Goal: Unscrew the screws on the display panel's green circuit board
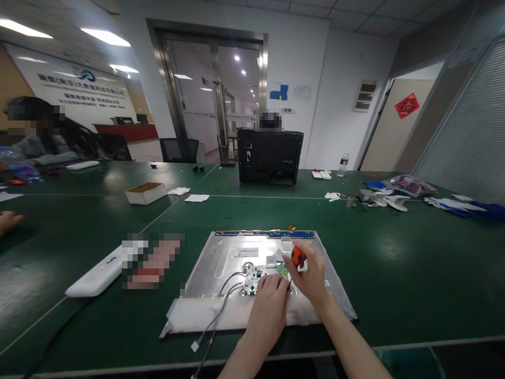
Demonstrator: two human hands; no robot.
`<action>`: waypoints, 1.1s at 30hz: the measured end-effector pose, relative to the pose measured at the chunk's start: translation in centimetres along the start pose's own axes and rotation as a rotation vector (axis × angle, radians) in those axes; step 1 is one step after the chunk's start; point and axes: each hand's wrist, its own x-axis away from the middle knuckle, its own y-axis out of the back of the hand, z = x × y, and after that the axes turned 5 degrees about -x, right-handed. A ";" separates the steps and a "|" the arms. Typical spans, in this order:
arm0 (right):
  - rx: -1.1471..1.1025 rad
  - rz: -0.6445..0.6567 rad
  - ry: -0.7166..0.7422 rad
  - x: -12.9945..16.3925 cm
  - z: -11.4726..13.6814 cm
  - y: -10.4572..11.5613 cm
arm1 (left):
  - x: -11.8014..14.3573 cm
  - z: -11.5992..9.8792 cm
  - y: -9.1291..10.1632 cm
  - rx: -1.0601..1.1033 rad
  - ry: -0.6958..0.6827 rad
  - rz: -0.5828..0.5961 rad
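Lying partly under left hand [272, 297]: circuit board [251, 278]

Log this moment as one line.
left hand: at circuit board | right hand: holds orange-handled screwdriver, pointing down | metal panel: flat on green table | cables: over panel's near edge

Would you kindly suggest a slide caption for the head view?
Left hand at a circuit board, right hand holding an orange-and-black screwdriver over a metal panel.

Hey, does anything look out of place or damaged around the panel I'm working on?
No spill or damage stands out. One loose bit: the cables trail over the near edge of the panel, a white plug connected to nothing, which looks untidy.
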 end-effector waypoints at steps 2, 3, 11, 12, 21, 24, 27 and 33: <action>0.000 0.002 -0.004 0.0 0.0 0.0 | 0.1 0.0 -0.1 -0.001 0.002 0.003; -0.003 0.007 -0.007 0.0 0.1 0.1 | 0.1 0.0 -0.1 -0.003 0.002 0.008; -0.073 0.105 -0.064 0.3 0.1 0.6 | 0.1 0.0 0.0 0.005 0.002 0.023; -0.067 0.095 -0.071 0.3 0.1 0.5 | 0.1 0.0 0.1 0.006 0.001 0.023; 0.056 0.002 -0.001 0.1 -0.1 -0.1 | 0.0 0.0 0.0 0.003 -0.006 -0.004; 0.052 0.006 -0.007 0.2 -0.2 -0.1 | 0.0 0.0 0.0 0.003 -0.008 -0.001; 0.009 0.021 -0.031 0.2 0.0 0.2 | 0.0 0.0 0.1 0.006 -0.007 0.003; -0.070 0.085 -0.081 0.4 0.2 0.6 | 0.1 0.0 0.1 0.005 0.003 0.003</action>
